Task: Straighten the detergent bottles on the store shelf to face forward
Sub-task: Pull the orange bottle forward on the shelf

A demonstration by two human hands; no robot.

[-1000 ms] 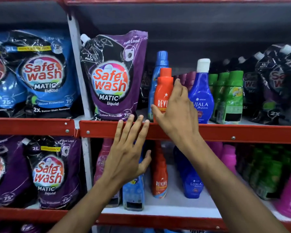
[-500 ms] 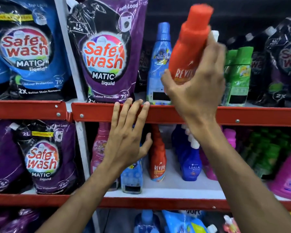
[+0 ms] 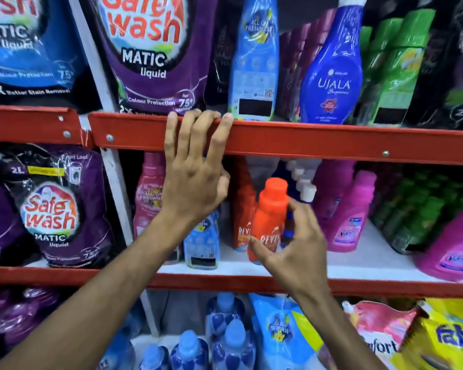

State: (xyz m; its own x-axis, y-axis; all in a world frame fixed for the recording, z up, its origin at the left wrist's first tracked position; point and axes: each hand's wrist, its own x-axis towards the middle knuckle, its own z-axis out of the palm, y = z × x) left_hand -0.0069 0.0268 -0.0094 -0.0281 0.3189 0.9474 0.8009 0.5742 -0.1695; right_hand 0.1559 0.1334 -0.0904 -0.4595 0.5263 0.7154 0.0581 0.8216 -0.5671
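My right hand (image 3: 297, 249) is closed around an orange Revive bottle (image 3: 270, 209), thumb in front and fingers behind. The bottle stands upright on the middle shelf (image 3: 358, 265), label facing me, just in front of a second Revive bottle (image 3: 242, 209). My left hand (image 3: 193, 177) lies flat on the red rail (image 3: 305, 140) of the upper shelf, fingertips hooked over its top edge, holding nothing. On the upper shelf stand a light blue bottle (image 3: 254, 62) and a dark blue Ujala bottle (image 3: 332, 76), both label forward.
Purple Safewash pouches (image 3: 150, 49) fill the left side. Green bottles (image 3: 396, 70) stand at the upper right, pink bottles (image 3: 350, 214) on the middle shelf's right. A small blue bottle (image 3: 201, 244) sits below my left wrist. Blue bottles and pouches crowd the bottom shelf (image 3: 225, 337).
My right hand has carried the orange Revive bottle from the upper shelf, up and out, then down onto the middle shelf. The view dropped lower. My left hand stayed on the red rail.
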